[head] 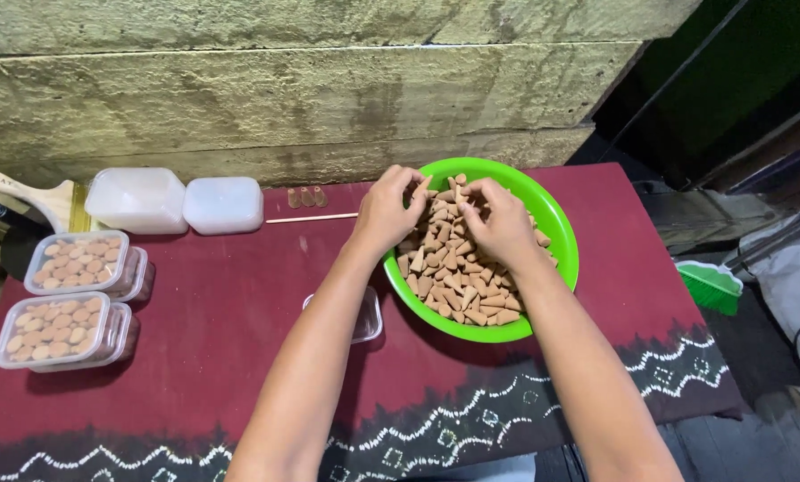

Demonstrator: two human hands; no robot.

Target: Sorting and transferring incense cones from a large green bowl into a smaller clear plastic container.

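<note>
Now both hands' fingers pinching tan cones (pixel 458 277), small, tapered, piled in green bowl (pixel 556 236).

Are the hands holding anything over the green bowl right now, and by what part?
Both hands, left and right, pinch brown cones from the bowl in their fingertips. Which part of a cone cannot be told.
</note>
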